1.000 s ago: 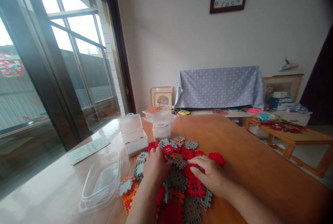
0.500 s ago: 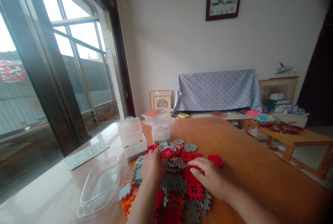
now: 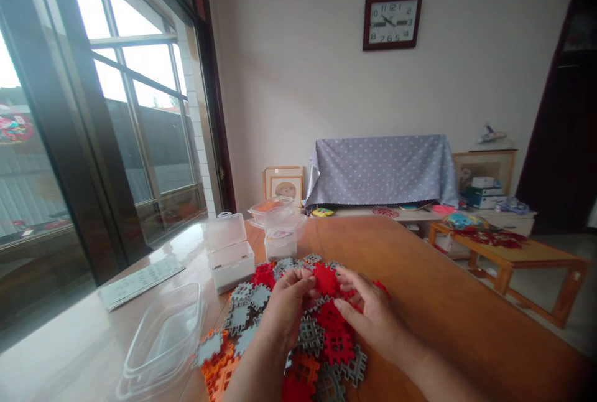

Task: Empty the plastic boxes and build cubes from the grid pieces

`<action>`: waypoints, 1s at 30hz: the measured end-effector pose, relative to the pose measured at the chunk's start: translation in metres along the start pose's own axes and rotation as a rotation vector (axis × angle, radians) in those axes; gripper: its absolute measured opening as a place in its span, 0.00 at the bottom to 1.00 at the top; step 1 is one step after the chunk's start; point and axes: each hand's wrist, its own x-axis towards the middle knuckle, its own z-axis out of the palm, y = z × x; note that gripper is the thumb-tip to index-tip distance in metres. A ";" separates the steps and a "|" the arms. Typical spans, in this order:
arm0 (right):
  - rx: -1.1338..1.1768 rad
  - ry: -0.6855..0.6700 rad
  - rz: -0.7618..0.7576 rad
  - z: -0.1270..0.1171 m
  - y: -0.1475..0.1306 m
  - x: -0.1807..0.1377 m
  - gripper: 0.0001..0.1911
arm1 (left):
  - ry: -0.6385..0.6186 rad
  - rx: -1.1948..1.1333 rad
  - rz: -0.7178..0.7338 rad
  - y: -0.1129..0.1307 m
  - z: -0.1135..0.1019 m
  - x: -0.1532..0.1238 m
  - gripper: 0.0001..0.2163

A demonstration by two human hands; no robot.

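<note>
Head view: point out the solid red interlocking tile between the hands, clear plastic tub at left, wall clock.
Solid red interlocking tile (image 3: 326,279), head view: middle of its face.
Clear plastic tub (image 3: 168,333), head view: bare inner base.
Wall clock (image 3: 392,22), head view: dial.

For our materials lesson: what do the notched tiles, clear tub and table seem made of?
Notched tiles: probably fairly matte plastic, evenly coloured, regular teeth. Clear tub: likely glossy plastic, transparent, bright rim. Table: perhaps varnished wood, brown, reflective.

The left hand (image 3: 290,305) pinches a red tile (image 3: 326,279) near the right hand (image 3: 370,310).
</note>
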 end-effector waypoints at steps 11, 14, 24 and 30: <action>-0.114 0.009 -0.096 -0.017 -0.002 0.006 0.24 | -0.095 -0.011 -0.115 -0.016 0.016 -0.005 0.16; -0.147 0.033 -0.064 -0.034 0.011 0.012 0.26 | -0.093 0.025 -0.094 -0.014 0.016 -0.006 0.16; -0.179 -0.002 0.256 -0.088 0.092 0.014 0.29 | -0.010 0.182 -0.037 -0.008 0.005 0.001 0.17; -0.177 -0.072 0.261 -0.086 0.101 0.010 0.30 | 0.017 0.237 -0.024 -0.007 0.001 0.004 0.20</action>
